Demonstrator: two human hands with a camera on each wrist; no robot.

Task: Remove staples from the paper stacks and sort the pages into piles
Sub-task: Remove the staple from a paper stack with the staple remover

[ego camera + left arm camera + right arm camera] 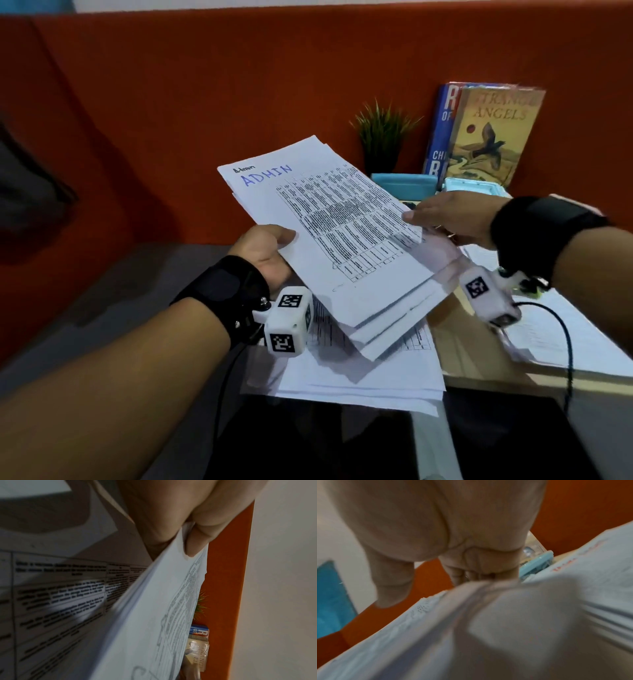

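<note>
While the ADMIN stack (339, 236) was held aloft above the desk (479, 346), it was gripped at its left edge by the left hand (265, 255), the thumb laid on the top page and the fingers (197, 543) curled beneath. On the opposite edge the right hand (448, 217) was closed over the sheets, thumb on top and fingers underneath; the right wrist view was too blurred to show more than that pinch. Several sheets were fanned out slightly at the near corner, so the stack was judged loose or only partly bound; no staple could be made out. Below it, another pile of printed pages (359, 377) lay flat on the desk, and a further sheet (555, 329) lay to the right. Two books (493, 133), a small potted plant (382, 137) and a pale blue box (402, 185) stood behind.

For the step to be done well, the sheets should be squared first, the bound corner checked for a staple, and the pages lowered onto the matching pile without the lower pile being disturbed.
</note>
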